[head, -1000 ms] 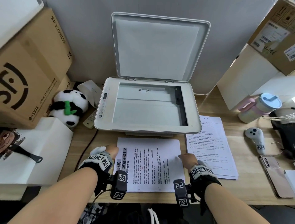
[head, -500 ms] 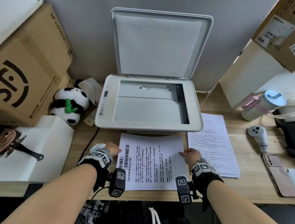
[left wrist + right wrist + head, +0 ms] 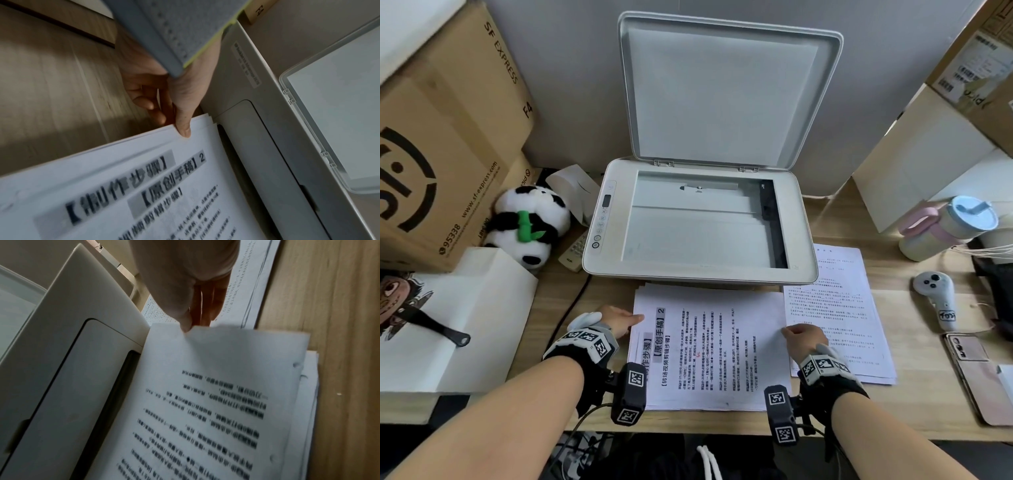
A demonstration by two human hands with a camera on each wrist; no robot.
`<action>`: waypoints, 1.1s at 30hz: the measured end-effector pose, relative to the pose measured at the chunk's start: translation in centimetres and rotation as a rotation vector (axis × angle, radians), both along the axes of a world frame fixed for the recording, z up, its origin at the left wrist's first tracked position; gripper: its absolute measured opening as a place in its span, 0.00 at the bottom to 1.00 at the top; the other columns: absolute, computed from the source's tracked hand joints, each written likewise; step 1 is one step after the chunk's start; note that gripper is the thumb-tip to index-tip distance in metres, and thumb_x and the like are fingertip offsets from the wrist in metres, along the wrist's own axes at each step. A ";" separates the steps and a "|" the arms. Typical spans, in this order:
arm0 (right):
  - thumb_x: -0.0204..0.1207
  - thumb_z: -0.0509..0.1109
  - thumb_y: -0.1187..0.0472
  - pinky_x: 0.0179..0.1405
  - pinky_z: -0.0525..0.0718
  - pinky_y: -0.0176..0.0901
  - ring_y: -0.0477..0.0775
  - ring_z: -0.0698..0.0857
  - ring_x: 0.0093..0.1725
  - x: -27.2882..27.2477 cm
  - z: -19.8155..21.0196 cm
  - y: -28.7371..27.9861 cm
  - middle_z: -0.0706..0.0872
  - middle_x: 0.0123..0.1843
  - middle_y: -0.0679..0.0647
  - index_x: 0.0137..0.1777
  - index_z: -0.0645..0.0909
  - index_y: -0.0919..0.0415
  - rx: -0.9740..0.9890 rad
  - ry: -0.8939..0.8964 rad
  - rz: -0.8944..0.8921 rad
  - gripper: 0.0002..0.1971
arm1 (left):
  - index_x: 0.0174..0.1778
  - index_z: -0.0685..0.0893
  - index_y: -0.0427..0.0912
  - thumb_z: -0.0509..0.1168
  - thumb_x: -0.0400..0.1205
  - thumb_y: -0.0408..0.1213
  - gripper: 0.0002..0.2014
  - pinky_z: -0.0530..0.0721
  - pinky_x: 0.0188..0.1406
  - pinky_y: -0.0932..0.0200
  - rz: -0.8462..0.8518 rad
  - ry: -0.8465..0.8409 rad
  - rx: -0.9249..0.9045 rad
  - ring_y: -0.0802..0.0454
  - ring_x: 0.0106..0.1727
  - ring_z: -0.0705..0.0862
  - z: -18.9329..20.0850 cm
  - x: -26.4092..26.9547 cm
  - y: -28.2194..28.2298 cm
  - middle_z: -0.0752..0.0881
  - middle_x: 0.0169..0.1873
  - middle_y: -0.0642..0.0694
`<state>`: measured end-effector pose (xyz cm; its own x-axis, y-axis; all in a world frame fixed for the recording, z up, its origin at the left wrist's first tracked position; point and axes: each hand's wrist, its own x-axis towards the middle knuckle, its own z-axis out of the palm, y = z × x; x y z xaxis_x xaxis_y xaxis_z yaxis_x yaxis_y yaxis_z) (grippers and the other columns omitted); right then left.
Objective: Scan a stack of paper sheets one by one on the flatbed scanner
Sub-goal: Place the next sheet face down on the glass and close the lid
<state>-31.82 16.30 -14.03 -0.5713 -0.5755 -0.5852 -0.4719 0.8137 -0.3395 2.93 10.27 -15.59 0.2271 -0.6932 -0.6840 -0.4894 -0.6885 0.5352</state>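
While the scanner stood at the back edge of the tabletop with its lid raised upright and the glass bare, we noted the stack of sheets lying just in front of it, at the middle of the front edge. Top sheet printed, heading turned sideways toward the left edge. Sheets beneath it were slightly fanned at the far left corner.

Left hand: thumb laid on the top sheet's left margin, the other fingers curled under that edge; we read this grip as a pinch on the top sheet. Right hand: thumb on top of the sheet's right margin, fingers beneath, the paper lifted and slightly buckled at that point. Both grips were closed lightly on the same sheet. How many sheets were taken up we could not tell.

A second pile of pages lay flat toward the right, touching the scanner's front right corner and partly under the right hand. Farther toward the right edge: a white controller, a phone, a pastel cup. Near the left edge: a panda toy beside the scanner, a cardboard box behind it.
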 end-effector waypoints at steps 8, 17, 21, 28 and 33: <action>0.76 0.69 0.63 0.46 0.76 0.44 0.60 0.82 0.46 0.5 -1.0 0.3 0.86 0.51 0.66 0.60 0.82 0.70 -0.189 -0.173 -0.073 0.15 | 0.57 0.84 0.29 0.72 0.77 0.34 0.16 0.82 0.64 0.48 -0.009 -0.024 0.027 0.37 0.59 0.85 -0.5 -0.1 -0.6 0.86 0.58 0.33; 0.74 0.62 0.72 0.35 0.67 0.40 0.57 0.72 0.35 -0.5 -0.9 0.4 0.79 0.35 0.62 0.46 0.84 0.74 -0.307 -0.198 -0.278 0.10 | 0.67 0.75 0.45 0.76 0.73 0.40 0.28 0.83 0.39 0.60 -0.233 0.054 0.148 0.45 0.45 0.85 1.1 -0.3 -1.2 0.84 0.50 0.41; 0.70 0.65 0.70 0.40 0.72 0.46 0.58 0.76 0.37 -1.9 -0.1 0.2 0.80 0.33 0.63 0.38 0.84 0.69 -0.373 -0.219 -0.392 0.06 | 0.55 0.79 0.53 0.76 0.73 0.38 0.18 0.62 0.14 0.70 -0.327 0.287 0.238 0.59 0.19 0.64 3.1 -1.4 -1.2 0.73 0.25 0.50; 0.68 0.66 0.68 0.38 0.67 0.45 0.55 0.67 0.35 -3.4 4.4 -1.6 0.74 0.28 0.55 0.31 0.79 0.61 -0.649 -0.252 -0.452 0.06 | 0.42 0.84 0.41 0.72 0.74 0.39 0.06 0.57 0.14 0.71 -0.516 0.495 0.182 0.61 0.16 0.62 7.8 -2.2 -3.3 0.71 0.18 0.54; 0.58 0.61 0.56 0.31 0.60 0.43 0.53 0.63 0.30 -2.9 9.6 -4.8 0.68 0.25 0.52 0.29 0.76 0.61 -0.850 -0.218 -0.285 0.09 | 0.39 0.78 0.42 0.64 0.82 0.33 0.06 0.59 0.11 0.72 -0.343 0.569 -0.093 0.61 0.14 0.63 12.5 -2.2 -6.5 0.74 0.16 0.54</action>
